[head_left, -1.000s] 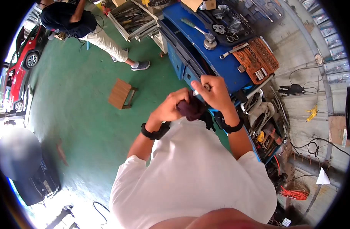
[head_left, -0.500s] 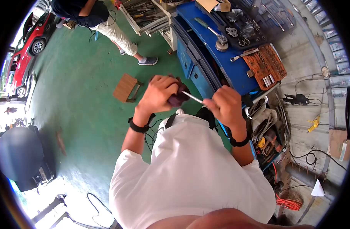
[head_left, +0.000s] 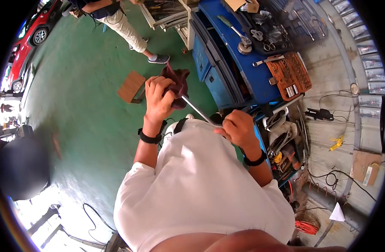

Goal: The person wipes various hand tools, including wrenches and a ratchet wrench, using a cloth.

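My left hand (head_left: 158, 97) is closed around a dark maroon cloth (head_left: 178, 84), which bunches up above the fingers. Out of the cloth runs a thin metal rod (head_left: 198, 111), slanting down to the right. Its other end is in my right hand (head_left: 237, 129), whose fingers are wrapped round it; the grip hides that end. Both hands are in front of my white shirt, clearly apart, with the rod between them.
A blue tool cabinet (head_left: 259, 90) at the right bears a ratchet (head_left: 244, 45) and an orange socket set (head_left: 290, 75). A wooden stool (head_left: 131, 86) stands on the green floor. Another person (head_left: 123, 29) stands at the upper left, near a tool drawer.
My hands have moved apart, and the left one with the cloth has shifted left. More of the rod shows between them. The camera view has shifted a little.
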{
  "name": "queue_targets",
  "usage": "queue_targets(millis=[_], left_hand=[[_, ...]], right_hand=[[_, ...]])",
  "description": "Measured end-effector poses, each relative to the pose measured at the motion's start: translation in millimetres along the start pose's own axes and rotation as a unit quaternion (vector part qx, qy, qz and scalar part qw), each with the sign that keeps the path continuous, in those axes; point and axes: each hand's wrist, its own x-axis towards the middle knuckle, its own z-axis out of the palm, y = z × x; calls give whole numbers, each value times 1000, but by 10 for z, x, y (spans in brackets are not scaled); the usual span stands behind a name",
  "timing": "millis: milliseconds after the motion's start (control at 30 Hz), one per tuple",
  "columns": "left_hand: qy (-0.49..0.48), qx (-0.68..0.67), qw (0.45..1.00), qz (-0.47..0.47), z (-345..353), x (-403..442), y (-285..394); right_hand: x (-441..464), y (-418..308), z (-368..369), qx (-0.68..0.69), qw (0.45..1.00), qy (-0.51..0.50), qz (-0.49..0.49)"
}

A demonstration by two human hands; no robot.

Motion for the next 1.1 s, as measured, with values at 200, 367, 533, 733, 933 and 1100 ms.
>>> queue_targets(millis=[200,367,533,733,933,1100], left_hand=[[-39,58,991,115,18,-64,-81],[-44,31,990,133,37,-44,-97],[-24,31,994,106,163,-74,-85],[79,-7,969,-233,107,-444,-805],[253,-463,709,-468,-74,-754,-1062],[154,-757,408,-487,418,-671,-487]], right_hand=[[-208,64,-198,-39,999,-37,6],[-294,67,-302,-25,998,-54,32],[-298,48,-294,-42,997,-45,37],[-707,208,-492,-45,978,100,177],[-942,235,-385,296,762,350,457],[-488,177,189,476,723,295,403]])
